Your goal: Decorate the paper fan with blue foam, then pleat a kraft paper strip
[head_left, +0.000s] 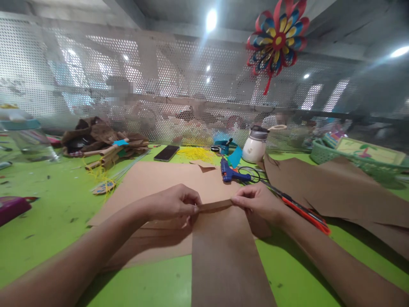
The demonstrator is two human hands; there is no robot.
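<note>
A long strip of brown kraft paper runs from the near edge of the view up to both hands, its far end folded over into a narrow band. My left hand pinches the left corner of that fold between thumb and fingers. At the right corner, my right hand pinches the same fold. Beneath the strip lie larger brown paper sheets on the green table. A blue glue gun rests just beyond my right hand. Beside my right forearm is a red-handled cutter or pair of scissors, partly hidden.
Behind the sheets are a phone, yellow paper shreds and a white bottle. More brown paper and a green basket stand right. Paper rolls, a clear jar and a purple object lie left.
</note>
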